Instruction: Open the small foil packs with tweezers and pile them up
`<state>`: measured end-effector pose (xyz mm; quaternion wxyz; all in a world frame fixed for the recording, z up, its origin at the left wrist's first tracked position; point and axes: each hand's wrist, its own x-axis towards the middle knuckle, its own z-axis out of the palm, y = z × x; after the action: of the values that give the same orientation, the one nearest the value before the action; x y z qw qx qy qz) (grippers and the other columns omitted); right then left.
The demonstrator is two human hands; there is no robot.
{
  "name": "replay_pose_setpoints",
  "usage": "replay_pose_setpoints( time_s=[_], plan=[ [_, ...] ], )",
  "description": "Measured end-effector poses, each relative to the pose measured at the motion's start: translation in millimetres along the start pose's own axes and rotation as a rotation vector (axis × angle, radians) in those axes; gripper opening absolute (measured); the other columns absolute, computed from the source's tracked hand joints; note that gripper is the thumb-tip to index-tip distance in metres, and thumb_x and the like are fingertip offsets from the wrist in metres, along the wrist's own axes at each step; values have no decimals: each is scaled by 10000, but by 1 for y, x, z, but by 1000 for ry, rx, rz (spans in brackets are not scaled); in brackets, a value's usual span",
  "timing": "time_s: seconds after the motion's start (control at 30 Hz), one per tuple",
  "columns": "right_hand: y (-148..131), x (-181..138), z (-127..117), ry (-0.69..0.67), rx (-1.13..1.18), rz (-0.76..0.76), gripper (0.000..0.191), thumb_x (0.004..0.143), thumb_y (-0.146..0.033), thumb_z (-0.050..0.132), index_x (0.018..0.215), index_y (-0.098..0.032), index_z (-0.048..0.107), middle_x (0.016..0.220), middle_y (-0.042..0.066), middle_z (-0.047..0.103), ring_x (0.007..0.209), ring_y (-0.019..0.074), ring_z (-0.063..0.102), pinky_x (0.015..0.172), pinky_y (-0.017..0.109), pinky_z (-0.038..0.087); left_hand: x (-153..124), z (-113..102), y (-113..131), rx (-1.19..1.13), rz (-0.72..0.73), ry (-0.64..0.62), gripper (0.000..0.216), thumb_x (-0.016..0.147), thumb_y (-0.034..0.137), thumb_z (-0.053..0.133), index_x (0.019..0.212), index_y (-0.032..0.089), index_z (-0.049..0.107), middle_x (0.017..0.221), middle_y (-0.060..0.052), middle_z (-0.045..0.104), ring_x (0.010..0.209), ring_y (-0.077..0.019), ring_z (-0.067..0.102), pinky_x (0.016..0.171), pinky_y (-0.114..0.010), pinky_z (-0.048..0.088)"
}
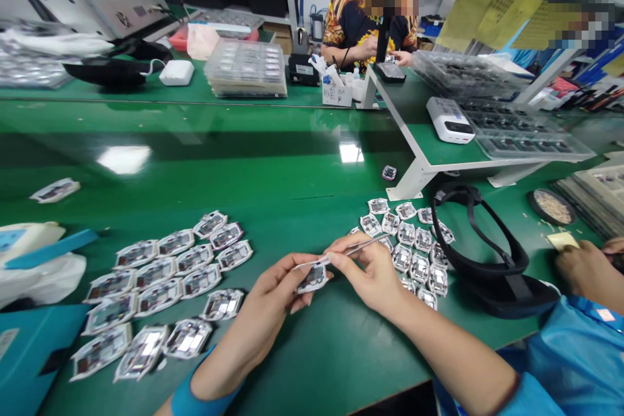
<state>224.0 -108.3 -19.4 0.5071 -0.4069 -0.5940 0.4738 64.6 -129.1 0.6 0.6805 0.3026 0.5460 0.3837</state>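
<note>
My left hand (268, 302) is closed around the edges of a small white-framed electronic housing (313, 278), its inner parts facing up. In my right hand (377, 276) is a pair of thin metal tweezers (369, 244), pinched between thumb and fingers. The tweezers' tip end is by the housing's upper edge, partly covered by my fingers, so I cannot tell if it touches. Several similar housings (158, 296) lie in rows left of my hands. Another group of housings (419, 266) sits to the right, partly behind my right hand.
A black head strap device (507, 286) stands right of the housings. Beyond it are a small dish (550, 207) and a co-worker's hand (585, 273). A white-legged shelf (414, 175) holds a white box (449, 120) and clear trays. Another person (361, 45) sits opposite.
</note>
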Motion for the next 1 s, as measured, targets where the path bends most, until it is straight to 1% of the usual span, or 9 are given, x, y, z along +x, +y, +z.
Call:
replay_pose_setpoints(
  time_s=[0.13, 0.27, 0.37, 0.5, 0.67, 0.73, 0.83, 0.9, 1.0],
  plan=[
    [5, 0, 1, 41, 57, 40, 106, 818, -285, 667, 833, -185, 637, 783, 43, 713, 681, 153, 692, 628, 260, 568, 0, -2, 0, 25, 18, -31, 299, 721, 425, 710, 889, 179, 685, 717, 2, 633, 586, -110, 473, 505, -194, 347],
    [6, 0, 1, 40, 49, 28, 94, 816, -277, 666, 814, -186, 641, 789, 49, 725, 678, 160, 700, 617, 261, 569, 0, -5, -2, 47, 13, -44, 282, 731, 412, 710, 903, 190, 690, 725, -5, 650, 610, -118, 486, 509, -194, 350],
    [3, -1, -1, 10, -18, -60, 75, 838, -254, 643, 804, -187, 647, 786, 51, 725, 717, 172, 707, 658, 284, 575, -1, -5, -3, 38, 8, -25, 267, 711, 402, 733, 882, 199, 700, 710, 9, 625, 624, -119, 492, 528, -193, 371],
    [1, -3, -2, -44, -144, -178, 56, 870, -205, 608, 844, -204, 657, 819, 46, 728, 794, 180, 704, 758, 327, 566, -1, -4, -3, 37, 26, -5, 253, 702, 400, 736, 851, 198, 704, 768, 5, 619, 657, -120, 495, 568, -194, 408],
    [3, -4, -1, -48, -128, -253, 51, 873, -194, 606, 884, -213, 653, 860, 47, 735, 834, 179, 702, 788, 334, 565, 2, -3, -3, 23, 56, -5, 216, 709, 388, 727, 816, 203, 696, 738, 17, 605, 624, -109, 467, 541, -182, 394],
    [2, -4, 0, -28, -117, -232, 42, 868, -202, 615, 876, -208, 656, 858, 51, 733, 826, 180, 701, 767, 329, 567, 3, -2, -3, 3, 62, 12, 210, 699, 388, 730, 787, 202, 690, 704, 25, 593, 606, -105, 455, 523, -176, 380],
    [-1, -4, 1, -1, -86, -152, 42, 862, -219, 626, 871, -199, 662, 841, 49, 726, 766, 169, 699, 719, 307, 572, 4, -1, -3, 1, 63, 39, 219, 678, 396, 740, 759, 199, 688, 687, 28, 592, 604, -106, 457, 529, -179, 385],
    [-2, -4, 1, 2, -70, -127, 47, 858, -218, 629, 871, -194, 667, 839, 49, 726, 753, 166, 700, 712, 300, 572, 3, 0, -3, 17, 66, 31, 219, 687, 397, 734, 776, 202, 693, 714, 24, 604, 618, -110, 468, 540, -185, 393],
    [-1, -3, 0, -5, -77, -131, 46, 849, -208, 638, 860, -191, 679, 844, 53, 735, 785, 180, 704, 737, 313, 566, 2, -1, -3, 50, 77, 10, 216, 719, 390, 712, 833, 208, 698, 752, 18, 614, 628, -115, 482, 551, -197, 401]
  ],
)
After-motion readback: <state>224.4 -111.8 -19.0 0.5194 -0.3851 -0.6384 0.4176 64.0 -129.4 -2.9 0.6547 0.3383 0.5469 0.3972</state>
